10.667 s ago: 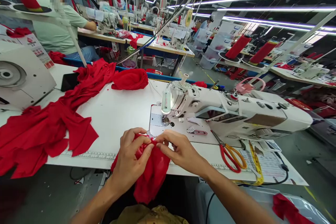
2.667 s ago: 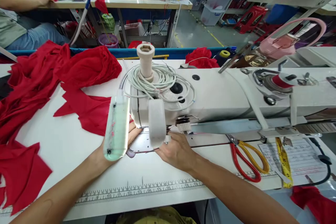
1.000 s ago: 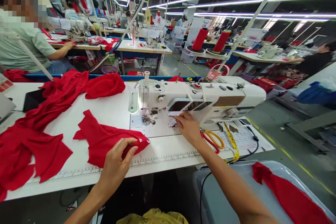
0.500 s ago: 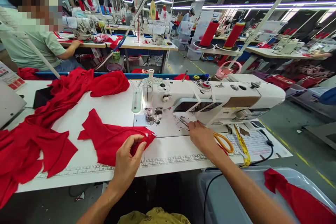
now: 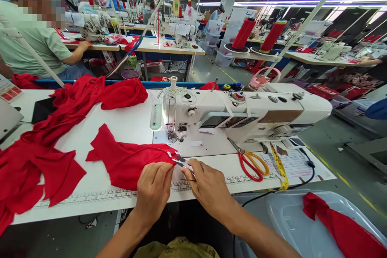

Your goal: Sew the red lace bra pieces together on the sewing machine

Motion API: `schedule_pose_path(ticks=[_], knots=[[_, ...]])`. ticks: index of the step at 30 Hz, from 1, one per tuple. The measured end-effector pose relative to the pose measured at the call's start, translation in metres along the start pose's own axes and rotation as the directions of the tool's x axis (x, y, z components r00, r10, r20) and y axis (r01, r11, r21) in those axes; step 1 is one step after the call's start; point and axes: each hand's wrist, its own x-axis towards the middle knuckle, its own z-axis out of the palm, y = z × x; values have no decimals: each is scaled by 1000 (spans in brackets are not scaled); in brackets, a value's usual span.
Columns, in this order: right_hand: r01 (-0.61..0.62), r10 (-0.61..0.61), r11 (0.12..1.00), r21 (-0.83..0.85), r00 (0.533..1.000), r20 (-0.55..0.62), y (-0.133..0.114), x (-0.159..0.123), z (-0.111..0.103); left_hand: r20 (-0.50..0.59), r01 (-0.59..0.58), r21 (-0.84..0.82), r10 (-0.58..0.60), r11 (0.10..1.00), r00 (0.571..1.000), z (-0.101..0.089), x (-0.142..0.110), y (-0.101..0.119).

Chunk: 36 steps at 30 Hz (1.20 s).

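My left hand [image 5: 155, 187] pinches the right-hand corner of a red fabric piece [image 5: 130, 161] that lies on the white sewing table [image 5: 127, 123]. A small white label [image 5: 171, 154] shows at that corner. In my right hand [image 5: 210, 185] are thread snips [image 5: 182, 161], their blades pointing left at the corner beside my left fingertips. Whether the blades touch the cloth I cannot tell. Just behind both hands stands the white sewing machine [image 5: 208, 107], its needle area [image 5: 172, 135] above and left of the snips.
Scissors with red and orange handles [image 5: 249, 161] lie right of my right hand, near a yellow tape measure [image 5: 279, 165]. More red fabric [image 5: 48, 145] is heaped at the left. A clear plastic bin [image 5: 287, 213] holds red cloth at lower right. A co-worker [image 5: 33, 48] sits at far left.
My right hand has brought the snips from the machine bed leftward and nearer, to the fabric corner. My left hand has shifted slightly right and closed on the cloth. The scissors are now uncovered.
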Motion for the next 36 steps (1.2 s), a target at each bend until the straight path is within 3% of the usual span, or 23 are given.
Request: schedule_pose_path(ticks=[3, 6, 8, 11, 14, 16, 17, 18, 21, 23, 25, 27, 29, 31, 32, 34, 36], knots=[[2, -3, 1000, -8, 1000, -19, 9, -3, 0, -1, -17, 4, 17, 1000, 1000, -1, -2, -2], [-110, 109, 993, 49, 994, 23, 31, 3, 6, -16, 4, -15, -4, 1000, 1000, -1, -5, -4], [-194, 181, 977, 93, 975, 130, 47, 14, 13, -17, 38, -48, -39, 998, 999, -1, -6, -7], [-224, 189, 973, 59, 915, 356, 64, 29, 13, 8, 160, -123, -160, 980, 987, -6, -4, -13], [-156, 90, 984, 85, 850, 519, 68, 22, -9, 19, 332, -143, -333, 932, 943, -19, 2, -24], [-50, -119, 969, 241, 762, 636, 68, 7, -27, 52, 415, -152, -412, 897, 910, -29, 8, -32], [-48, -138, 964, 263, 752, 645, 70, 0, -33, 76, 445, -166, -438, 880, 896, -33, 11, -35], [-76, -81, 972, 221, 779, 622, 73, -5, -35, 102, 471, -187, -460, 862, 882, -36, 15, -37], [-185, 223, 974, -128, 872, 437, 91, -7, -21, 235, 577, -302, -528, 759, 816, -39, 27, -38], [-206, 321, 920, -332, 883, 342, 103, -3, -6, 374, 678, -384, -565, 627, 735, -39, 34, -35], [-215, 319, 900, -378, 918, 236, 105, 0, 2, 501, 772, -420, -587, 477, 636, -41, 39, -29], [-207, 232, 954, -216, 968, 96, 88, -2, 2, 573, 825, -434, -595, 363, 563, -43, 43, -20], [-137, 138, 977, 166, 990, 7, 52, -7, -2, 600, 834, -462, -586, 301, 544, -45, 45, -8], [-165, 121, 798, 580, 986, 113, 6, -10, -1, 641, 829, -498, -536, 254, 550, -46, 50, 7], [-212, 133, 688, 694, 977, 167, -15, -11, 2, 680, 831, -509, -488, 222, 547, -47, 53, 13], [-223, 199, 538, 813, 971, 134, -47, -10, 12, 763, 847, -503, -372, 169, 528, -54, 60, 21], [-195, 202, 450, 872, 973, 113, -55, -8, 17, 823, 872, -445, -290, 203, 488, -71, 68, 17]])
